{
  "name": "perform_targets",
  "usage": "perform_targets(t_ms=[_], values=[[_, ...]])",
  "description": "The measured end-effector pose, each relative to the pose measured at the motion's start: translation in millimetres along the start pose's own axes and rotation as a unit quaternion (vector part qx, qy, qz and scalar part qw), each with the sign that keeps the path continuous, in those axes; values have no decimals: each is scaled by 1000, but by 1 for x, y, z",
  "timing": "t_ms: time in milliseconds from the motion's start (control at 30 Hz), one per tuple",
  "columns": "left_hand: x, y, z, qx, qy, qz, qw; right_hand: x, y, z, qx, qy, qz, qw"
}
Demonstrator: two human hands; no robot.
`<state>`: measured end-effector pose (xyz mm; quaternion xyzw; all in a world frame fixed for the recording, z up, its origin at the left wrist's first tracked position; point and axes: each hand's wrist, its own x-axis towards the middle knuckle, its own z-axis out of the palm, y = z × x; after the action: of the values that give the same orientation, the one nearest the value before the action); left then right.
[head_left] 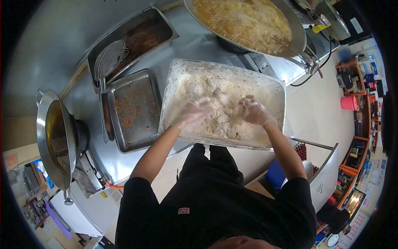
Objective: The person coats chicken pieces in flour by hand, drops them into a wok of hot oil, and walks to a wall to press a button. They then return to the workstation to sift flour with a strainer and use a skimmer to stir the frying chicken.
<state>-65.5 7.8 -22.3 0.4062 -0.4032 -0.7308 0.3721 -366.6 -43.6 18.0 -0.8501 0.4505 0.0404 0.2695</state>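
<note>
A deep pale tub (278, 89) holds dry white flour (232, 122) with lumpy, flour-coated pieces (217, 97) in it; their kind is hidden by the coating. Both hands wear clear plastic gloves dusted with flour. My left hand (195, 110) is over the left half of the tub, at the flour, its fingers smeared by motion. On the right side, my right hand (253, 111) has its fingers curled in above the flour. Whatever lies in those fingers, if anything, I cannot make out.
Beyond the tub, a large wok (304, 37) bubbles with frying oil. To the left are a shallow metal tray (137, 145) with crumbs, a deep pan (166, 27), strainers (110, 60) and another wok (41, 120) of oil. A drawer-like metal unit (325, 186) stands at right.
</note>
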Motion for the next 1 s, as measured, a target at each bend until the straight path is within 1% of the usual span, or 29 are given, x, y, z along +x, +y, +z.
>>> perform_targets(t_ms=[33,67,100,133,200,233,267,300,367,400,467,500,533,567,600,633,667,700,733,767,800,833,867,900,933,967,1000], values=[[5,7,-8,71,34,-42,996,9,5,-4,-38,16,-4,999],[13,15,-16,142,67,-82,984,18,9,-6,53,41,20,998],[25,25,-26,213,101,-119,965,27,11,-10,144,70,39,986],[38,36,-34,282,134,-153,938,47,11,-5,230,80,71,967],[49,49,-43,409,202,-221,862,95,8,23,415,92,152,892],[56,37,-49,309,232,-175,906,115,3,38,471,104,182,857],[66,11,-60,204,257,-126,936,131,-5,52,504,119,204,831],[71,-3,-67,96,277,-76,953,130,-20,56,432,147,185,870],[53,31,-58,77,229,-125,962,128,-45,64,276,201,157,927],[39,38,-52,64,205,-156,964,115,-64,44,369,123,177,904],[45,8,-67,20,226,-186,956,106,-65,54,194,122,82,970],[46,-3,-73,-1,235,-199,951,100,-73,48,137,99,62,984],[37,16,-62,89,231,-185,951,94,-81,43,80,80,40,993],[19,54,-41,178,225,-170,943,83,-105,12,57,39,47,997],[8,73,-28,265,217,-155,927,75,-120,-4,34,-4,55,998],[8,73,-30,327,199,-165,909,70,-118,-2,-52,78,-46,995],[7,73,-35,388,179,-175,887,64,-112,1,-134,159,-145,967],[6,73,-39,447,159,-185,861,67,-104,13,-180,190,-179,948],[5,73,-40,465,161,-196,848,69,-98,23,-225,224,-209,925],[4,71,-39,482,162,-207,836,77,-85,51,-237,211,-176,932],[1,68,-37,500,159,-220,822,73,-86,55,-264,196,-156,931],[-2,61,-38,494,137,-214,831,67,-98,49,-291,181,-138,929],[-3,55,-42,489,116,-205,840,60,-105,34,-337,167,-136,917],[-4,56,-43,516,98,-195,828,56,-115,19,-383,155,-134,901],[-5,58,-44,542,81,-185,816,62,-103,23,-172,207,-118,956],[-8,57,-43,594,67,-176,782,68,-82,32,48,244,-98,964],[-10,55,-42,643,51,-168,746,65,-80,26,217,235,-54,946]])
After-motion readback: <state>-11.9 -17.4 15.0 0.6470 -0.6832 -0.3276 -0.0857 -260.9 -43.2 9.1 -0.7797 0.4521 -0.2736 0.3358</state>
